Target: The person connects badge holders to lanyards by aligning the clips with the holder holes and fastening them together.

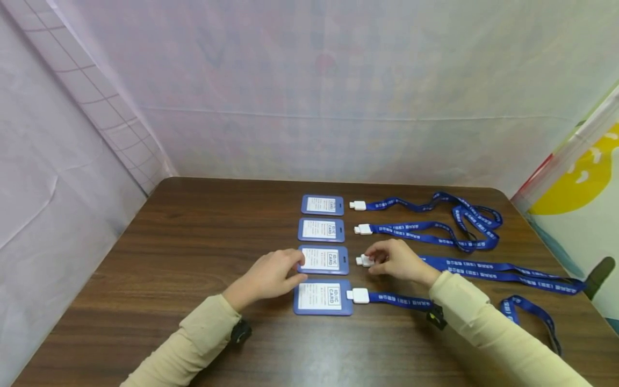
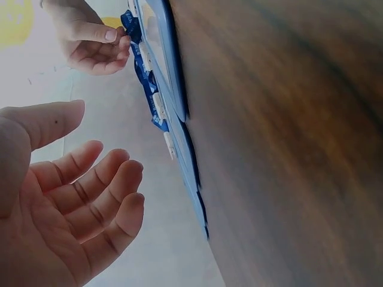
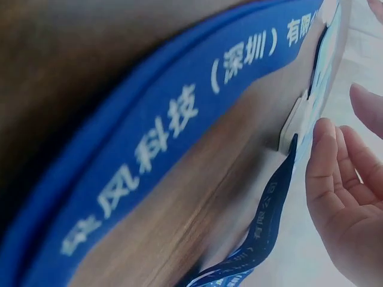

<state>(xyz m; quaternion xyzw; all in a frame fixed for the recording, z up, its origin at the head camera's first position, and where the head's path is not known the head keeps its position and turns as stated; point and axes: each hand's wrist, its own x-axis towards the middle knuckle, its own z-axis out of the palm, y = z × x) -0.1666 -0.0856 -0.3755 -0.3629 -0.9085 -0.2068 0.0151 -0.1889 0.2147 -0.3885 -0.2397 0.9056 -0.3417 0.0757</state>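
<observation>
My left hand (image 1: 273, 274) hovers at the left edges of the two nearer blue card holders, the front one (image 1: 333, 296) and the one behind it (image 1: 329, 260). In the left wrist view its fingers (image 2: 108, 203) are loosely bent, with nothing between them and the thumb. The right hand (image 1: 396, 260) is over the white clip (image 1: 362, 260) of a blue lanyard (image 1: 483, 269), overlapping it in the head view. The right wrist view shows relaxed fingers (image 3: 326, 161) apart from the white clip (image 3: 293, 125). Another white clip (image 1: 360, 295) overlaps the front holder's right edge.
Two more card holders (image 1: 321, 229) lie behind in the same column, each facing a white clip (image 1: 358, 205) with a blue lanyard (image 1: 401, 202) trailing right. The front lanyard (image 1: 401, 301) runs under the right forearm. A pale curtain (image 1: 314, 107) hangs behind the brown table (image 1: 193, 226).
</observation>
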